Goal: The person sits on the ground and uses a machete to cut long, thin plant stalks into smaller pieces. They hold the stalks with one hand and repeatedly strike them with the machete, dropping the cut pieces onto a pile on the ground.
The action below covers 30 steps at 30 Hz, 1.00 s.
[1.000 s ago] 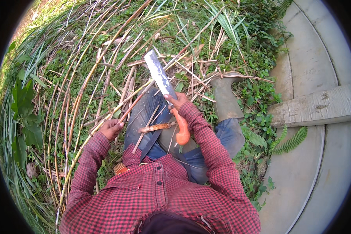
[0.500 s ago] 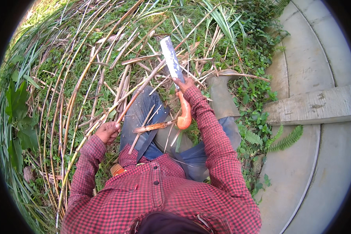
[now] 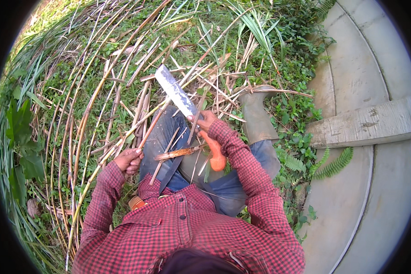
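My left hand (image 3: pixel 129 160) is closed around the lower end of a long thin brown stalk (image 3: pixel 151 126), which slants up and away to the right across my knee. In my right hand (image 3: pixel 204 121) is a machete (image 3: pixel 177 95) with a broad, worn grey blade and a curved orange wooden handle (image 3: pixel 217 159). The blade points up and left and lies across the stalk; whether it touches is unclear. A narrow dry strip (image 3: pixel 199 109) passes by my right thumb, and I cannot tell if it is gripped. A brown piece of husk (image 3: pixel 177 153) lies across my lap.
Several long canes (image 3: pixel 84 116) lie curved over the grass on the left. Cut scraps (image 3: pixel 223 98) litter the ground ahead, around my rubber boot (image 3: pixel 258 116). On the right is a concrete surface (image 3: pixel 351 205) with a raised beam (image 3: pixel 360 125) across it; ferns (image 3: pixel 335 164) grow along its edge.
The machete has swung left and lower, its blade now tilted across the stalk. My right hand has moved down and left with it; my left hand has barely shifted.
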Each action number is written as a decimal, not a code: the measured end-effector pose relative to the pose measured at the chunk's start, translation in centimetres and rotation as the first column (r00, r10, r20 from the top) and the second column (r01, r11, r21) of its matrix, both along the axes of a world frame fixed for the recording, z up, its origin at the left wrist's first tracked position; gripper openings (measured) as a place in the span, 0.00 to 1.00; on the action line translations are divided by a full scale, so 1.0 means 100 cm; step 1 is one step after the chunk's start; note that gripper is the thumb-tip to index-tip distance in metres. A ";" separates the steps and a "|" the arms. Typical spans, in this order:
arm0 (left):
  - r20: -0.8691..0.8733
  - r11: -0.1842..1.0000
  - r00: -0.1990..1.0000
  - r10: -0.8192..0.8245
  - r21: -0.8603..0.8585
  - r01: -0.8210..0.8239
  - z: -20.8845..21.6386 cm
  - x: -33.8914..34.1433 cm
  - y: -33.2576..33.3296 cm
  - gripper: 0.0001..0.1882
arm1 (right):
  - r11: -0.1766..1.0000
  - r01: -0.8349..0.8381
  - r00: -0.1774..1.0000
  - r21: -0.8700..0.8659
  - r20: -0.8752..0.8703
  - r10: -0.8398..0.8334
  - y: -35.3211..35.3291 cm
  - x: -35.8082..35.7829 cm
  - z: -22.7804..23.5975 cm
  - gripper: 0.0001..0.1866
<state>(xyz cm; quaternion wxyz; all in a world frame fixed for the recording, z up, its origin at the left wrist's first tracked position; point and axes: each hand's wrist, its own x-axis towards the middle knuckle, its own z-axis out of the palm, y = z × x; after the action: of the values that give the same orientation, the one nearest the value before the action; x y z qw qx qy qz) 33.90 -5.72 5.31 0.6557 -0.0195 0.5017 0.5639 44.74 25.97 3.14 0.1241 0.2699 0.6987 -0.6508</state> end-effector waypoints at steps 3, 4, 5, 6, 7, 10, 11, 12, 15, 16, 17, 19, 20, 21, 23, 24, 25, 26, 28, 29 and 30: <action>0.081 0.999 0.997 -0.003 0.053 -0.001 -0.014 -0.003 -0.006 0.14 | 0.947 -0.314 0.949 0.062 0.051 0.311 -0.041 0.012 0.003 0.30; 0.080 0.998 0.997 0.002 0.062 -0.007 -0.011 -0.002 -0.005 0.15 | 0.958 -0.283 0.959 -0.049 -0.020 0.283 -0.040 0.015 0.004 0.28; 0.078 0.997 0.997 0.010 0.069 -0.016 -0.008 0.000 -0.006 0.15 | 0.953 -0.258 0.965 -0.161 -0.088 0.247 -0.036 0.016 0.006 0.26; 0.037 0.999 0.999 0.015 0.041 -0.017 -0.003 0.001 -0.005 0.16 | 0.981 -0.178 0.983 -0.072 -0.056 0.174 -0.023 0.013 0.000 0.26; -0.006 1.000 1.000 0.024 0.014 -0.024 0.001 0.004 -0.006 0.16 | 0.995 -0.100 0.994 0.020 -0.033 0.101 -0.004 0.004 -0.006 0.26; -0.113 1.000 0.994 0.012 -0.018 -0.014 0.001 0.007 -0.015 0.17 | 0.968 0.240 0.968 0.068 -0.094 -0.233 0.057 -0.022 -0.011 0.28; -0.146 1.000 0.989 0.007 -0.020 -0.010 -0.002 0.008 -0.021 0.17 | 0.955 0.285 0.955 0.084 -0.105 -0.276 0.073 -0.029 -0.001 0.28; -0.124 1.000 0.992 0.009 -0.008 -0.010 0.002 0.013 -0.024 0.18 | 0.942 0.315 0.948 0.112 -0.084 -0.307 0.084 -0.035 0.002 0.28; -0.105 1.000 0.994 0.012 -0.023 -0.014 0.006 0.021 -0.030 0.18 | 0.942 0.278 0.960 0.190 -0.031 -0.277 0.087 -0.043 0.005 0.29; -0.124 1.000 0.992 0.004 -0.030 -0.008 0.004 0.021 -0.029 0.18 | 0.943 0.250 0.967 0.219 -0.009 -0.254 0.083 -0.038 0.007 0.30; -0.143 0.999 0.990 -0.005 -0.035 0.000 0.002 0.019 -0.027 0.18 | 0.966 0.159 0.979 0.203 -0.160 -0.127 0.078 -0.032 -0.013 0.31; -0.184 0.998 0.983 -0.006 -0.058 -0.005 -0.005 0.020 -0.029 0.18 | 0.909 -0.192 0.981 0.371 0.094 0.169 0.037 -0.019 0.000 0.33; -0.210 0.998 0.977 -0.022 -0.061 0.010 -0.011 0.019 -0.027 0.18 | 0.920 -0.288 0.957 0.266 0.039 0.289 0.023 -0.010 -0.016 0.34; -0.240 0.997 0.970 -0.025 -0.076 0.007 -0.017 0.018 -0.031 0.18 | 0.879 -0.386 0.921 0.281 0.066 0.383 0.002 -0.006 -0.009 0.35; -0.280 0.997 0.960 -0.006 -0.076 -0.016 -0.020 0.019 -0.036 0.17 | 0.814 -0.456 0.880 0.360 0.047 0.472 -0.011 0.001 0.009 0.34; -0.301 0.998 0.953 0.000 -0.059 -0.018 -0.017 0.019 -0.035 0.17 | 0.866 -0.406 0.910 0.293 0.041 0.413 -0.004 0.003 0.007 0.35; -0.331 0.999 0.943 0.012 -0.040 -0.027 -0.013 0.017 -0.033 0.17 | 0.907 -0.354 0.934 0.230 0.031 0.356 0.008 -0.003 0.011 0.35; -0.333 0.999 0.943 0.008 -0.043 -0.024 -0.011 0.017 -0.033 0.17 | 0.934 -0.266 0.963 0.239 0.020 0.269 0.021 -0.006 0.017 0.34; -0.348 1.000 0.938 0.002 -0.020 -0.009 -0.009 0.015 -0.027 0.16 | 0.988 0.065 0.998 0.143 0.016 -0.068 0.046 -0.020 0.008 0.30; -0.354 1.000 0.935 0.000 -0.010 -0.004 -0.008 0.015 -0.023 0.16 | 0.970 0.204 0.978 0.128 0.021 -0.209 0.053 -0.022 0.001 0.30; -0.363 0.999 0.932 -0.002 -0.041 -0.014 -0.002 0.015 -0.019 0.16 | 0.970 0.210 0.978 0.123 -0.020 -0.209 0.048 -0.021 -0.006 0.30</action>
<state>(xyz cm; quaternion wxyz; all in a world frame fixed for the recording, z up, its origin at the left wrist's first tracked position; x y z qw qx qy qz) 35.44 -7.58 5.07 0.5494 0.0695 0.6262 0.5488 42.62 30.82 2.58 0.0354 0.3471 0.7059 -0.6164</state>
